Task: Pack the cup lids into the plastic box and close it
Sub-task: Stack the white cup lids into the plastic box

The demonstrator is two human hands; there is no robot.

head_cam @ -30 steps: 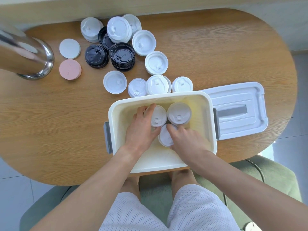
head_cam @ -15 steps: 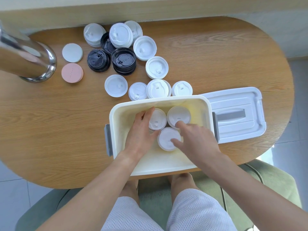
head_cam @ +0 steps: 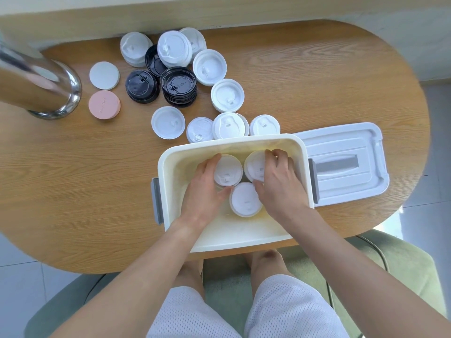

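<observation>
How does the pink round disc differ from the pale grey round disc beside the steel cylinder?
The pink round disc is pink; the pale grey round disc is pale grey. The pink one lies nearer the person and the grey one farther away. The pink one bears a faint mark, while the grey one looks plain. Both are flat, round, similar in size, and lie apart on the wooden table.

White and black lids on wood grain

Cream plastic box (head_cam: 170,167) with grey latches; white box lid (head_cam: 341,147); black lid stack (head_cam: 179,86); pink disc (head_cam: 104,104); light-brown grained table (head_cam: 73,179).
</observation>
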